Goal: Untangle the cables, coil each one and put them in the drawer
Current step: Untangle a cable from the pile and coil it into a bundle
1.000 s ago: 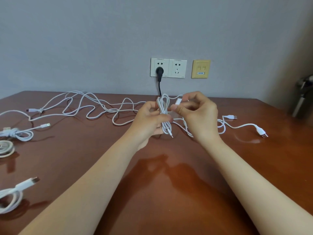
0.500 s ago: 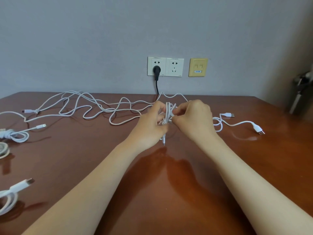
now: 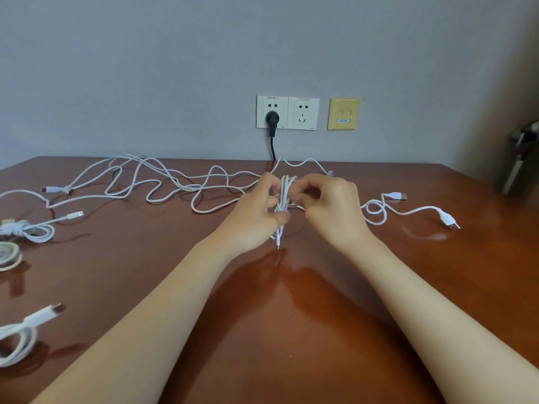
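Note:
A thin white cable bundle [image 3: 284,196] stands upright between my hands over the middle of the brown table [image 3: 291,330], its small plug tip hanging down. My left hand [image 3: 256,208] grips the bundle's lower part. My right hand [image 3: 329,205] pinches the bundle near its top, fingers curled. Long loose white cables [image 3: 151,182] sprawl tangled across the back left of the table. A short white USB cable [image 3: 408,211] lies to the right. No drawer is in view.
Coiled white cables lie at the left edge [image 3: 29,230] and at the lower left [image 3: 20,336], with a flat coil [image 3: 8,255] between them. A black plug [image 3: 272,118] sits in the wall socket behind. A metal object [image 3: 519,158] stands at the far right.
Both hands have come closer together around the bundle. My right hand, which held a cable end up beside the bundle, now pinches at the bundle's top.

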A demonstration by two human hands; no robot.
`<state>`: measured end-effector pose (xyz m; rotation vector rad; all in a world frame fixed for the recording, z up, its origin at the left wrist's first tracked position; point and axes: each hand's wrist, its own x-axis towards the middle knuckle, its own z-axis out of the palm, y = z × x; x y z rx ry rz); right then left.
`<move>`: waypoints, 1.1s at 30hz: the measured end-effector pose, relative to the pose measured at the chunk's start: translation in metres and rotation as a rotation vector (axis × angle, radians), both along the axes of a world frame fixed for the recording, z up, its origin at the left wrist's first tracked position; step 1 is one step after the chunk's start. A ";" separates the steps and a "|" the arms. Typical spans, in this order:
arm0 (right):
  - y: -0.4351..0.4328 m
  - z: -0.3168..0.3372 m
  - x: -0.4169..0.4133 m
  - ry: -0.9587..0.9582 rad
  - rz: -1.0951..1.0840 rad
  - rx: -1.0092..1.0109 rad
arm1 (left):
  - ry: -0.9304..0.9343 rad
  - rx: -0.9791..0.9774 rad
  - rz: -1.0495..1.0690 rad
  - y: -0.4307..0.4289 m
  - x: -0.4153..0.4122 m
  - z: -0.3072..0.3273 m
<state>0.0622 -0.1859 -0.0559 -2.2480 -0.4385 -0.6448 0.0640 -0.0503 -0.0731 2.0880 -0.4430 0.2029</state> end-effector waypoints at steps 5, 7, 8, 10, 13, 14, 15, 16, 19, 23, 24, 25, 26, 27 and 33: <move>-0.005 0.001 0.006 0.297 0.063 0.492 | 0.020 -0.042 -0.021 0.000 0.000 0.000; -0.007 0.001 0.009 0.486 0.090 0.704 | 0.032 -0.006 -0.054 -0.001 -0.002 -0.001; -0.007 0.002 0.009 0.551 0.091 0.759 | 0.040 0.004 -0.072 -0.002 -0.003 -0.002; -0.008 0.003 0.008 0.610 0.119 0.798 | 0.052 0.006 -0.090 -0.003 -0.003 -0.003; -0.007 0.001 0.007 0.558 0.137 0.724 | 0.060 -0.001 -0.096 0.000 -0.004 -0.002; -0.006 0.000 0.007 0.532 0.123 0.703 | 0.064 -0.011 -0.103 0.001 -0.003 -0.003; -0.007 0.000 0.007 0.512 0.109 0.698 | 0.071 -0.022 -0.114 0.002 -0.003 -0.003; -0.008 0.000 0.008 0.502 0.102 0.709 | 0.078 -0.032 -0.125 0.002 -0.003 -0.003; -0.013 0.000 0.011 0.591 0.169 0.717 | 0.102 -0.091 -0.153 0.001 -0.002 -0.003; -0.008 -0.008 0.014 0.583 0.268 0.605 | 0.152 -0.256 -0.201 0.002 -0.003 0.001; -0.006 -0.008 0.015 0.570 0.284 0.645 | 0.167 -0.297 -0.207 0.002 -0.003 0.002; -0.006 -0.007 0.015 0.572 0.308 0.688 | 0.181 -0.337 -0.211 0.001 -0.004 0.004; -0.007 -0.006 0.015 0.589 0.346 0.725 | 0.196 -0.372 -0.211 0.001 -0.003 0.004; -0.009 -0.004 0.015 0.613 0.394 0.750 | 0.212 -0.402 -0.209 0.002 -0.002 0.005; -0.009 -0.005 0.013 0.653 0.410 0.731 | 0.244 -0.394 -0.226 0.002 -0.001 0.002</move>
